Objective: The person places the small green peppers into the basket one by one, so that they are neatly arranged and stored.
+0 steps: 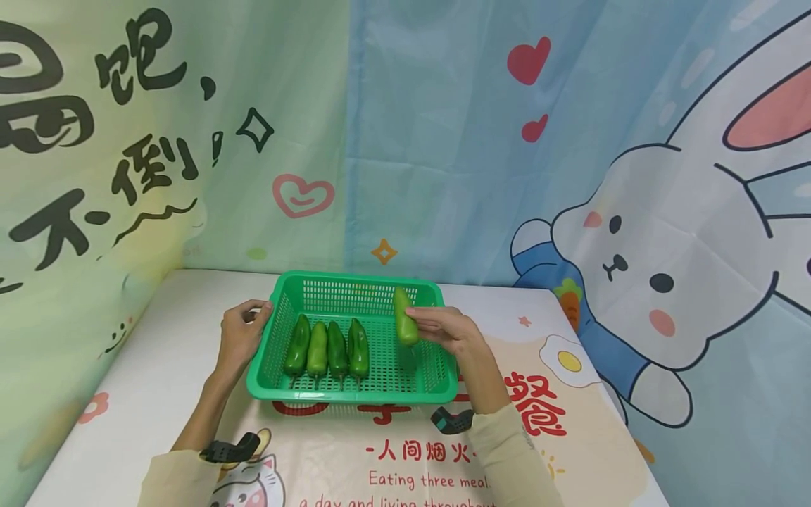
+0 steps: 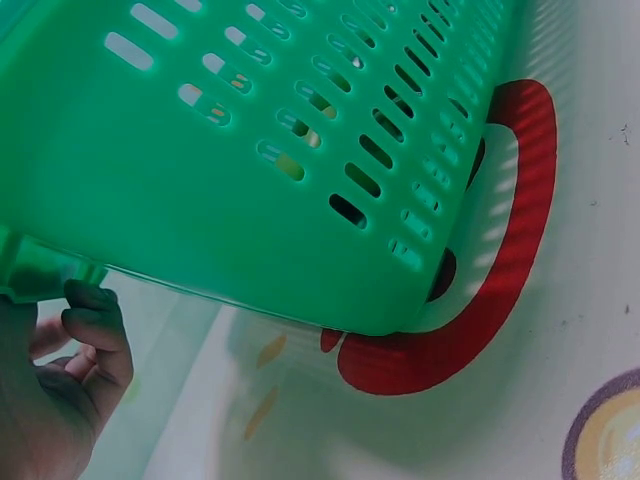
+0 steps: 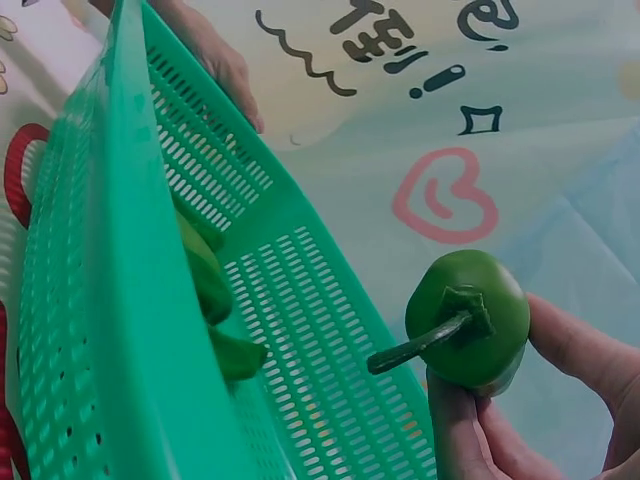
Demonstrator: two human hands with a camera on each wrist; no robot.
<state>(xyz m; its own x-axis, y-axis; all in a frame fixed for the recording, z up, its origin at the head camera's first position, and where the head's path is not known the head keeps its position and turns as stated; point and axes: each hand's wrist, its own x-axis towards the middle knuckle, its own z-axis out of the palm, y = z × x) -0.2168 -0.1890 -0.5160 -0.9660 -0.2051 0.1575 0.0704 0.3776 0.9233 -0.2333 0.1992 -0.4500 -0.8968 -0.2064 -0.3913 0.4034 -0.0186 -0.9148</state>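
A green plastic basket with slotted walls sits on the table. Several green peppers lie side by side in its left half, stems toward the near side. At the left rim, my left hand holds the basket's edge, fingers curled at the rim in the left wrist view. Over the basket's right part, my right hand pinches another green pepper between thumb and fingers. That pepper's stem points toward the camera in the right wrist view. The basket wall partly hides the lying peppers there.
A printed cloth with red lettering and cartoons covers the table. Behind stands a curtain with a rabbit, hearts and black writing. Each forearm wears a black wrist device.
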